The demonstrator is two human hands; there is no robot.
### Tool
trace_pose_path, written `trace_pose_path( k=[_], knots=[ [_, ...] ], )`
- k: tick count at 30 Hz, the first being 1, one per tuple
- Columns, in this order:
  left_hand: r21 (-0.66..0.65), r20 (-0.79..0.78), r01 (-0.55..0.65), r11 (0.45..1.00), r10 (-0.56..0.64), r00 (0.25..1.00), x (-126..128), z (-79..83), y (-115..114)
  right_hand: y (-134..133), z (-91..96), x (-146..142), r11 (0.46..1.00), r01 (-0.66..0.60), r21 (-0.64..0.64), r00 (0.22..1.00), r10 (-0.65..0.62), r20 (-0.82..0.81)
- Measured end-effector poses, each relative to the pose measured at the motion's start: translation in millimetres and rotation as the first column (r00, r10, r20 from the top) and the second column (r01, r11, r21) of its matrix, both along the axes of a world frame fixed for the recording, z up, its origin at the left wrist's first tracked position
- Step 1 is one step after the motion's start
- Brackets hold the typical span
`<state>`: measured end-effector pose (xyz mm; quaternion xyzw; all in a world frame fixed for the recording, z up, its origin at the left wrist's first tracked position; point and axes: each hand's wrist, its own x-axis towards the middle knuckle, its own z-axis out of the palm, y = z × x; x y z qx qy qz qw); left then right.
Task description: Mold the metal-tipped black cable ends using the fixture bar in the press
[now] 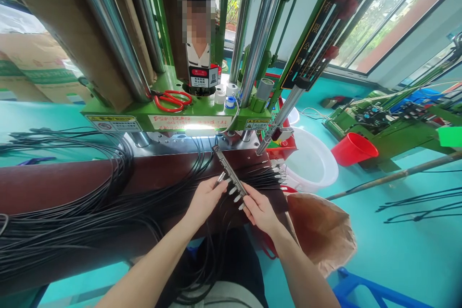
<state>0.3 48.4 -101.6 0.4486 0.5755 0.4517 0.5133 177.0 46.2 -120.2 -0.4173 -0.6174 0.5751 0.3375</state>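
My right hand is closed around the lower end of a narrow metal bar, which slants up and left toward the machine. Several silvery cable connectors stick out along the bar's near side. My left hand is closed on a connector in a pinch, close to the bar's left side. Black cables hang below my hands toward my lap. On the brown bench beside my right hand lies a bundle of black cables with metal ends.
Ahead stands a green press with steel columns, red-handled scissors and a lit lamp. Black cables cover the bench's left. On the right are a paper bag, a white tub and a red bucket. Another person is behind the press.
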Motion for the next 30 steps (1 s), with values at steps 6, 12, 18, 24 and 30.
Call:
trace_pose_path(
  k=[6,12,18,24,30],
  knots=[
    [0.135,-0.078,-0.150,0.979,0.161,0.984,-9.6,6.3,1.2,0.1,1.6,0.1,0.996,0.055,-0.066,0.994,-0.061,-0.094],
    [0.188,-0.052,-0.233,0.954,0.247,0.968,-9.9,-0.9,0.8,1.7,6.7,1.7,0.995,0.019,-0.102,0.995,-0.028,-0.095],
    [0.200,-0.165,-0.056,0.978,0.090,0.982,-10.6,-4.1,2.7,2.9,11.3,2.9,0.995,-0.011,-0.102,0.999,0.007,-0.043],
    [0.142,-0.167,-0.024,0.990,0.048,0.985,-15.6,-2.0,6.8,1.9,10.3,1.4,0.997,-0.031,-0.069,0.999,0.032,0.018],
    [0.123,-0.066,-0.003,0.992,0.011,0.998,-16.1,9.3,6.6,4.4,5.9,3.7,0.996,-0.039,-0.079,0.999,0.039,-0.008]
  ],
)
